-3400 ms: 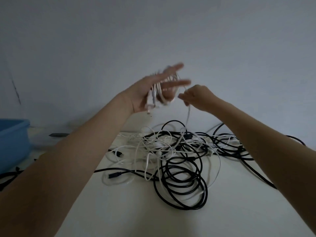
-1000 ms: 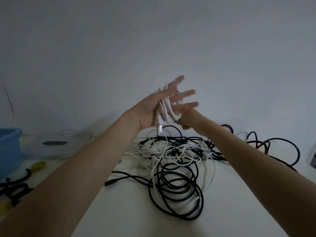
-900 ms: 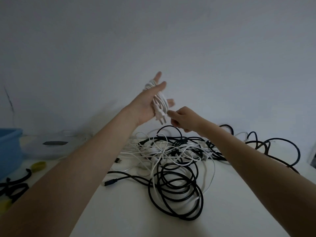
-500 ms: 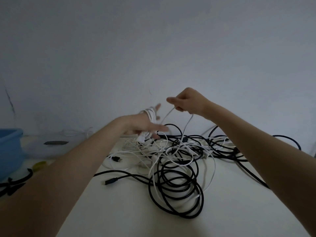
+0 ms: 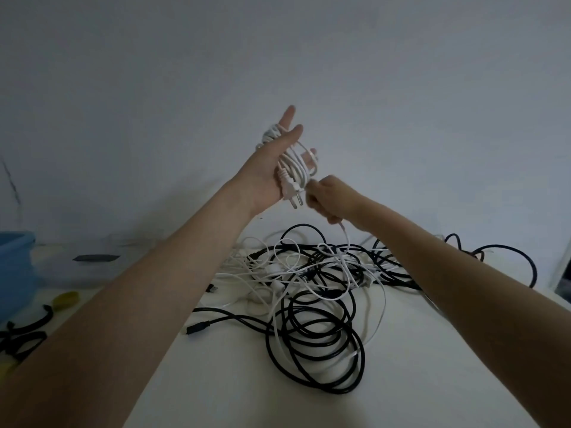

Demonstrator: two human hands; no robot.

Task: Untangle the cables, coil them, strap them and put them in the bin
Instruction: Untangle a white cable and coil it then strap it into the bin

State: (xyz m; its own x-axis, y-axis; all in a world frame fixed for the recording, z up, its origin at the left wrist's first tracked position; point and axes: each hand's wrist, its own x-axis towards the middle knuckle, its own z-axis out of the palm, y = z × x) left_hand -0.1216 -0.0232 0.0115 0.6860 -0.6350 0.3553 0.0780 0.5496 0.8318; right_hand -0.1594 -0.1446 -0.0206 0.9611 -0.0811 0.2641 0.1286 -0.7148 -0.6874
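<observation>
White cable point(image 5: 293, 159) wraps flat left hand point(image 5: 272, 168); right hand point(image 5: 327, 196) seemingly pinches its strand

We hold both bare arms stretched forward and raised. Our left hand point(image 5: 268, 168) is lifted highest, palm turned inward, fingers straight and spread, with white cable point(image 5: 296, 163) looped round them. Our right hand point(image 5: 332, 197) sits just below and beside it, fingers curled, pinching the same cable's loose run.
</observation>
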